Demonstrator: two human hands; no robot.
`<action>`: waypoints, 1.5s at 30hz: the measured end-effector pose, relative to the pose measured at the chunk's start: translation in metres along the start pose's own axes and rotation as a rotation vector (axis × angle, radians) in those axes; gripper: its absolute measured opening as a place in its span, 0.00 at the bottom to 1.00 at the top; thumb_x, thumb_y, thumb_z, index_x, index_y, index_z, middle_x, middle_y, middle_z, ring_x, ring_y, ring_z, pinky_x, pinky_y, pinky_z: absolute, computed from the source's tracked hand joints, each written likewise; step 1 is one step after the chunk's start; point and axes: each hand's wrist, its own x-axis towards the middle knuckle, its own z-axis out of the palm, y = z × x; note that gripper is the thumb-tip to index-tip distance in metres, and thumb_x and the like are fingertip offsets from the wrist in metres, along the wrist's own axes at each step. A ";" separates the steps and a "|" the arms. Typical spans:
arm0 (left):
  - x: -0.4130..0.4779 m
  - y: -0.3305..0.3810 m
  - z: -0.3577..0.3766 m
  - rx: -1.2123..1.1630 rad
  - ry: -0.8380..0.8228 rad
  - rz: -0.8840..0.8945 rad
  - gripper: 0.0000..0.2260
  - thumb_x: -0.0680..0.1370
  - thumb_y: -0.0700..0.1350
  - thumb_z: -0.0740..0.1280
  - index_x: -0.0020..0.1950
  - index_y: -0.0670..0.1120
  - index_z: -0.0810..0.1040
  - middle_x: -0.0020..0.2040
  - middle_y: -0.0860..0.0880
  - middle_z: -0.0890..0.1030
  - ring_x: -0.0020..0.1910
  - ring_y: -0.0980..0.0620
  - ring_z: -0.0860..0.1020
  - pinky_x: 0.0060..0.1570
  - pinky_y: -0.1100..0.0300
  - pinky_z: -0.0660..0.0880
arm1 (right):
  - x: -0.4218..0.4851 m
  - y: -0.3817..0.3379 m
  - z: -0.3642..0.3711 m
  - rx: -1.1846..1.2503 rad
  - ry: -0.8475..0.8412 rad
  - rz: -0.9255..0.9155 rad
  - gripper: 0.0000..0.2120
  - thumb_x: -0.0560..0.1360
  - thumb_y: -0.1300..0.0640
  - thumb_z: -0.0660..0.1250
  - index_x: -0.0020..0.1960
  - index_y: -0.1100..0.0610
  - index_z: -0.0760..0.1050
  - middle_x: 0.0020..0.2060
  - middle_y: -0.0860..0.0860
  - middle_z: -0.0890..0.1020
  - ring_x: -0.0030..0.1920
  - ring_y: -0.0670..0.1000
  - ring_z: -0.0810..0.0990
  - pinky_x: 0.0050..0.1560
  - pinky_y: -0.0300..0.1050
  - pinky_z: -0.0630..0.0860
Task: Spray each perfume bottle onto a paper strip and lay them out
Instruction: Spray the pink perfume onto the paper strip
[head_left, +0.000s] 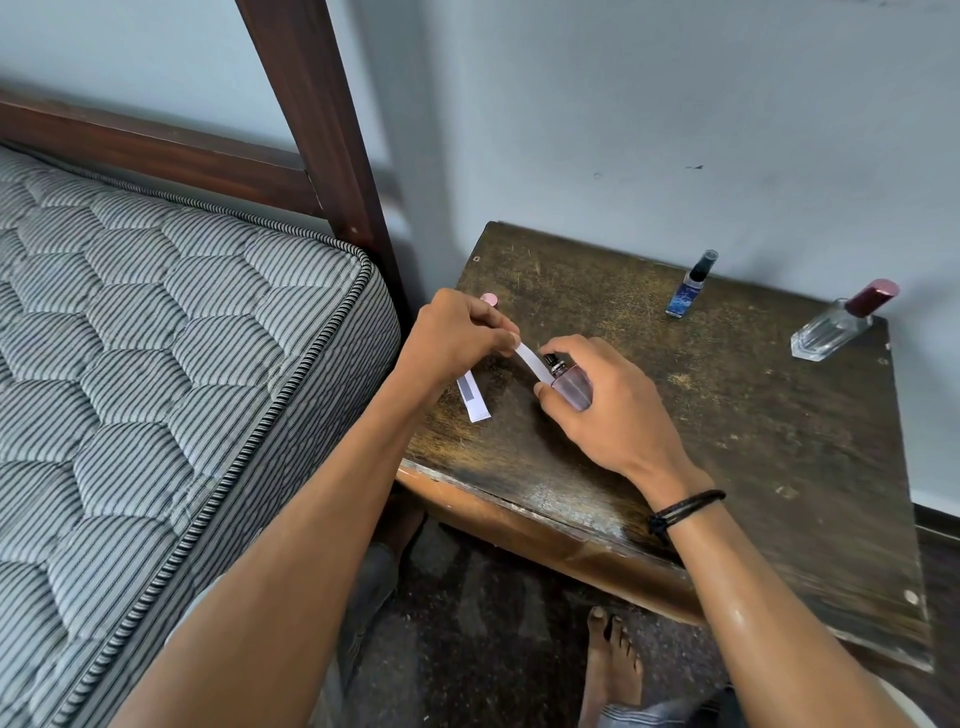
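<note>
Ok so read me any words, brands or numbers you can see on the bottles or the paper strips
No text can be read.
Blue bottle: patterned label, any print too small and blurred.
Clear bottle with dark red cap: no label visible.
Pink bottle in the right hand: mostly covered, nothing legible.
Strip on the table: grey block only, no letters discernible.

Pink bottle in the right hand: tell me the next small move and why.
Probably press the nozzle. The right hand holds the uncapped pink bottle with its black sprayer against the paper strip pinched in the left hand; its pink cap sits on the table.
</note>
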 end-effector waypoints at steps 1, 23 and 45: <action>0.000 0.000 0.000 -0.009 -0.002 0.000 0.03 0.71 0.39 0.77 0.42 0.46 0.88 0.36 0.51 0.86 0.40 0.59 0.84 0.56 0.58 0.80 | 0.000 0.000 0.001 -0.015 0.005 -0.007 0.16 0.77 0.49 0.72 0.63 0.45 0.74 0.48 0.46 0.77 0.42 0.50 0.77 0.42 0.45 0.73; 0.000 -0.002 0.000 -0.057 -0.029 -0.015 0.02 0.72 0.39 0.77 0.42 0.45 0.87 0.35 0.49 0.86 0.35 0.60 0.80 0.42 0.66 0.74 | 0.001 -0.001 0.004 -0.125 -0.006 -0.029 0.13 0.76 0.50 0.70 0.60 0.48 0.74 0.49 0.48 0.78 0.43 0.53 0.77 0.43 0.52 0.78; 0.007 -0.010 -0.005 -0.025 -0.027 0.029 0.04 0.70 0.39 0.79 0.42 0.46 0.88 0.37 0.49 0.87 0.47 0.54 0.85 0.62 0.50 0.78 | 0.002 0.004 -0.011 0.066 -0.030 0.074 0.19 0.75 0.51 0.73 0.65 0.44 0.75 0.54 0.46 0.81 0.52 0.50 0.79 0.53 0.49 0.77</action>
